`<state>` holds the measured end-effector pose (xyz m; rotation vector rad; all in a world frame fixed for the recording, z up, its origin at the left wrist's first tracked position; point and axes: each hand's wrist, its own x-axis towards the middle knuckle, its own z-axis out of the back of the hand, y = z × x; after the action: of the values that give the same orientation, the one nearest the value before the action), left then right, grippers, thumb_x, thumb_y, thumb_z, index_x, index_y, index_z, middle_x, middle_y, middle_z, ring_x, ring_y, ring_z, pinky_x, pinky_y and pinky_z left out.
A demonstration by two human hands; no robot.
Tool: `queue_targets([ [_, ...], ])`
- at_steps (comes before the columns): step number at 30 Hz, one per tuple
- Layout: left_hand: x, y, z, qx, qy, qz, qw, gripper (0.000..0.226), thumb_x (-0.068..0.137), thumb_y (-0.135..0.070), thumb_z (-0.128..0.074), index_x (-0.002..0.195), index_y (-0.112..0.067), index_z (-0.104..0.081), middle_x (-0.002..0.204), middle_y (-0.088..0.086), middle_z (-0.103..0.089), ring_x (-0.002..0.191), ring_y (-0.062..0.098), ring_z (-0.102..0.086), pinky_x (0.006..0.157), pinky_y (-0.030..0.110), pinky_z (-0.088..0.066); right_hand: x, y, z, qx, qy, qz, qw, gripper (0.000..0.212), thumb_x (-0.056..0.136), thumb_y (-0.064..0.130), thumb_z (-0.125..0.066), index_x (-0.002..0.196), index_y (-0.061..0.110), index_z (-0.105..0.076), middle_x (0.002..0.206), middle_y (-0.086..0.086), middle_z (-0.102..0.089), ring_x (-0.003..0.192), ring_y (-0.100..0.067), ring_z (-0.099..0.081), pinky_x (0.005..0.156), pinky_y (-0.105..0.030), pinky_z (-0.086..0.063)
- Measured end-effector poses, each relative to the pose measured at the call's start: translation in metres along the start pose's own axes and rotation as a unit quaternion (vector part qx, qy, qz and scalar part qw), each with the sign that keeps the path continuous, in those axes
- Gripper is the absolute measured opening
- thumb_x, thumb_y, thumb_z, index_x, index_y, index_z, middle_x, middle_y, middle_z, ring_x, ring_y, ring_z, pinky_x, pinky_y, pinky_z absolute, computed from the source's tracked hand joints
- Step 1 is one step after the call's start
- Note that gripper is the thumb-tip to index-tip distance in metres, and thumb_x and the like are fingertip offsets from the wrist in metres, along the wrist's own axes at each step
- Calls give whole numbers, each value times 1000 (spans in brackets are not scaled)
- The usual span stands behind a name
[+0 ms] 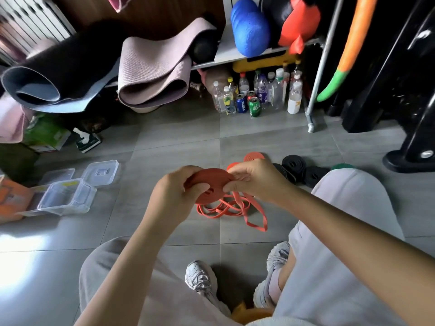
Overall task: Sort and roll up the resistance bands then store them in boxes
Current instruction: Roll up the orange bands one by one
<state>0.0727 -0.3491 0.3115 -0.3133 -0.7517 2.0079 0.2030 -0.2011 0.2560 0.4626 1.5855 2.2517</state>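
While left grip (175, 196) pinches orange roll (209, 181) | right grip (255, 181) pinches its rim

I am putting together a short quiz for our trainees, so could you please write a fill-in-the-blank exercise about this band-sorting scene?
1. The left hand and right hand grip the orange coil, whose loose tail lies on the ____.
2. The finished rolls on the floor just beyond the right hand are ____ in colour.
3. The clear box stands on the person's ____ side.

Missing words: floor; black; left.
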Motion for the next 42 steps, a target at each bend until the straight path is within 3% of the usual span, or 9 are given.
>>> queue_targets([
  [4, 1, 6, 0, -217, -34, 58, 974, 23, 74, -8, -71, 85, -27, -65, 74, -14, -70, 73, 7, -65, 72, 22, -53, -2, -2, -3, 92, -26, -1, 995, 22, 71, 16, -79, 91, 23, -73, 92, -5, -74, 88, -20, -71, 88, -42, -54],
  [8, -5, 6, -7, -323, -36, 109, 939, 20, 80, 2, -66, 89, -17, -64, 76, -6, -71, 81, 23, -66, 74, 33, -58, -2, 2, -9, 124, -51, -20, 991, 21, 63, 31, -76, 83, 35, -71, 89, 0, -74, 84, -16, -71, 86, -41, -55],
  [12, -9, 11, -6, 2, -47, 27, 999, 34, 79, -16, -72, 109, -24, -58, 104, -9, -64, 99, 18, -60, 84, 36, -49, -1, 4, -10, -8, -24, -18, 1000, 16, 75, 21, -78, 88, 29, -74, 87, 2, -75, 83, -12, -71, 82, -44, -55],
  [14, -10, 5, -3, 146, -43, -51, 987, 45, 80, -24, -70, 123, -26, -55, 117, -9, -59, 107, 16, -55, 82, 32, -44, 0, 8, -11, -90, 4, 2, 996, 18, 77, 21, -75, 95, 21, -75, 87, 3, -75, 82, -11, -70, 81, -41, -54],
  [18, -6, -8, -2, 220, 27, -44, 974, 25, 87, -31, -58, 111, -37, -60, 106, -13, -65, 98, 19, -58, 67, 26, -38, 3, 15, -15, -158, 30, 35, 986, 15, 79, 24, -71, 93, 20, -74, 82, 1, -73, 81, -17, -68, 77, -40, -52],
  [25, -5, 8, 0, -19, -14, 1, 1000, 21, 71, -35, -55, 89, -34, -66, 72, -15, -66, 73, 13, -61, 67, 23, -45, 6, 16, -1, -7, 9, -9, 1000, 24, 73, 22, -78, 97, 20, -74, 89, 4, -75, 84, -12, -71, 84, -43, -55],
  [34, -12, 18, -8, -292, -96, 65, 949, 17, 72, -19, -61, 88, -25, -63, 76, -13, -68, 73, 5, -62, 72, 27, -52, 5, 23, 5, 92, -9, 7, 996, 30, 72, 2, -75, 85, 29, -72, 81, 9, -74, 81, -12, -71, 80, -24, -56],
  [38, -14, 17, -1, -31, -48, -7, 998, 33, 76, -29, -66, 107, -35, -58, 99, -23, -61, 89, 1, -58, 73, 25, -46, 8, 29, 6, -16, 27, -13, 999, 24, 72, 12, -79, 90, 27, -74, 80, 15, -73, 78, -2, -70, 77, -23, -56],
  [42, -9, -4, 7, 158, 9, -32, 987, 30, 86, -34, -60, 117, -35, -59, 110, -15, -63, 98, 13, -58, 77, 27, -47, 11, 41, 2, -166, 72, 22, 983, 17, 76, 30, -77, 92, 31, -75, 71, 21, -69, 69, 8, -64, 66, -15, -49],
])
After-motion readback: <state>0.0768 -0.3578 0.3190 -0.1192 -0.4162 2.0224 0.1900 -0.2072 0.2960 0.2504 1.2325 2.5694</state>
